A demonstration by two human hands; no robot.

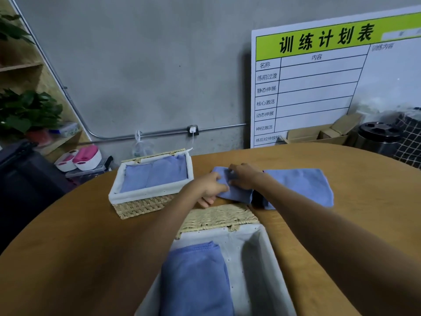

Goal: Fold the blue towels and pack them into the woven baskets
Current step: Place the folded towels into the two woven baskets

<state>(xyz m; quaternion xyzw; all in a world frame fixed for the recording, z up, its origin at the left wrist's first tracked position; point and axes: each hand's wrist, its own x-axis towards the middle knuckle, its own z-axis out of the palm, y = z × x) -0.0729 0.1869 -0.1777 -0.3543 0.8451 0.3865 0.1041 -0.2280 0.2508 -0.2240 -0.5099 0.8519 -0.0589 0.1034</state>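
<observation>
Nearest, at 6 o'clock, stands the white-lined woven straw basket with one folded blue towel lying in its left half; the right half shows bare lining. Just beyond its far rim, on the round brown wooden bench, both hands meet on the small, partly folded blue towel, whose long axis runs from about 11 o'clock to 5 o'clock. The left hand grips its left edge with curled fingers, and the right hand pinches the cloth at its far end (neither is nearer; both are already on it). The move to come, I judge, is a pull straight back toward 6 o'clock into the basket's free half. Touching at 3 o'clock lies a flat unfolded blue towel. Farther off, at 10 o'clock, a second lined woven basket holds two folded blue towels.
</observation>
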